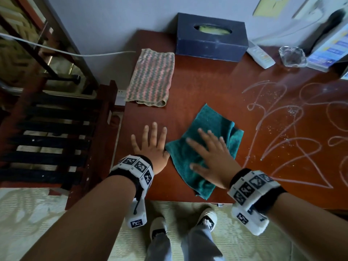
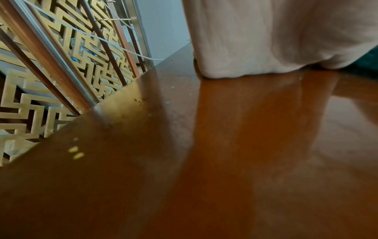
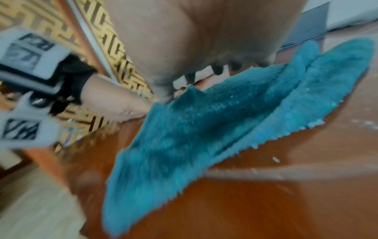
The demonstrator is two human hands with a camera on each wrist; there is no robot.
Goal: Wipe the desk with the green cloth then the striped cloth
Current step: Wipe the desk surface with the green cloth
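The green cloth (image 1: 207,127) lies rumpled on the red-brown desk (image 1: 207,81), near its front edge. My right hand (image 1: 209,157) presses flat on it with straight, spread fingers; the right wrist view shows the same green cloth (image 3: 204,129) under the palm (image 3: 194,40). My left hand (image 1: 150,146) rests flat on the bare desk just left of the cloth, fingers spread, thumb side touching the cloth's edge. The striped cloth (image 1: 150,76), pink and grey-green, lies folded at the desk's back left. Pale scribbled marks and crumbs (image 1: 282,129) cover the desk to the right.
A dark tissue box (image 1: 211,38) stands at the back against the wall. A white remote (image 1: 260,55), a glass ashtray (image 1: 291,56) and a leaflet stand (image 1: 327,51) sit at the back right. A slatted wooden rack (image 1: 56,129) stands left of the desk.
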